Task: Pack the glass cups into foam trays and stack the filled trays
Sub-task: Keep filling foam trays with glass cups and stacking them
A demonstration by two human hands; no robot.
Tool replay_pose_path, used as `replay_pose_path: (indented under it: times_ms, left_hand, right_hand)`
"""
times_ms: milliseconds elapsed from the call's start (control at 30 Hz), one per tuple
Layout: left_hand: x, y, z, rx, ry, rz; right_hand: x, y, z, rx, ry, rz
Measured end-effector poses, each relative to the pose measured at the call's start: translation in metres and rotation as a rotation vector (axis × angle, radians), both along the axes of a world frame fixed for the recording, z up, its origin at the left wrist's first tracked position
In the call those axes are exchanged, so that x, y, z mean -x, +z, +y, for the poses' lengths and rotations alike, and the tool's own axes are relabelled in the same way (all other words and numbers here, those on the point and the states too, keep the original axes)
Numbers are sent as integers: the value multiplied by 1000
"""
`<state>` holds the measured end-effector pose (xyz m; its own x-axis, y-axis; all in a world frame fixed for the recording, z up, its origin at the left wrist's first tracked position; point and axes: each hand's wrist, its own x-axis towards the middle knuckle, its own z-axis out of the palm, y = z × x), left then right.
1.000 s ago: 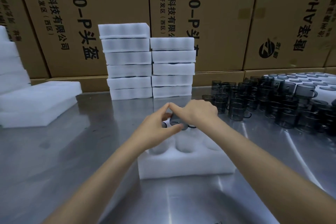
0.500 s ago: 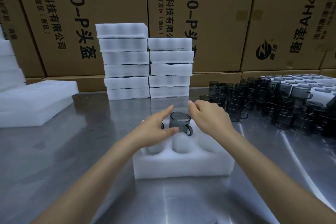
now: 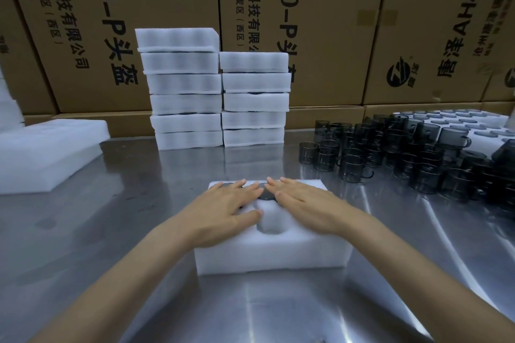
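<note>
A white foam tray [image 3: 271, 255] lies on the steel table in front of me. My left hand [image 3: 223, 210] and my right hand [image 3: 303, 205] lie flat on its top with straight fingers, side by side. Between the fingertips shows the dark rim of a glass cup [image 3: 266, 195] sunk into a back pocket. An empty round pocket [image 3: 271, 223] is open between my hands. The other pockets are hidden under my palms.
Two stacks of filled foam trays [image 3: 218, 92] stand at the back centre. Loose smoky glass cups [image 3: 404, 159] crowd the right side, with a large tray of cups [image 3: 459, 122] behind. Flat foam pieces [image 3: 47, 153] lie at the left. Cardboard boxes [image 3: 320, 22] wall the back.
The cup stood high in the tray between my fingers; now both hands have flattened on the tray and the cup sits down in its pocket.
</note>
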<state>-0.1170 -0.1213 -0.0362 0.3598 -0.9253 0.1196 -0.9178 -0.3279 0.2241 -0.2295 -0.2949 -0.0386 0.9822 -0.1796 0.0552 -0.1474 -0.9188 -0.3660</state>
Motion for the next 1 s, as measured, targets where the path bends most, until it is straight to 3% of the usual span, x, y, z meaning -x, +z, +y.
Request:
replay_pose_path:
  times_ms: [133,200,300,400,533,733,1000]
  left_hand:
    - [-1,-6,4,179,22,79]
    - [-2,-6,7,255,22,81]
    - [0,-7,8,231,27,81]
    - [1,-8,7,202,31,84]
    - [-1,-9,6,196,27,84]
    - [0,-8,5,189,36,59]
    - [4,-4,5,183,-50,-116]
  right_hand:
    - [-8,2,-21,-323,-119,-342]
    - [-12,2,-50,-222,-318,-501]
    - [-11,-6,-96,-62,-652,-436]
    - [-8,-20,-122,35,-798,-237]
    - [-5,-29,-130,92,-836,-239]
    - [-1,-25,-111,-3,-725,-346]
    - [17,20,-68,-272,-583,-691]
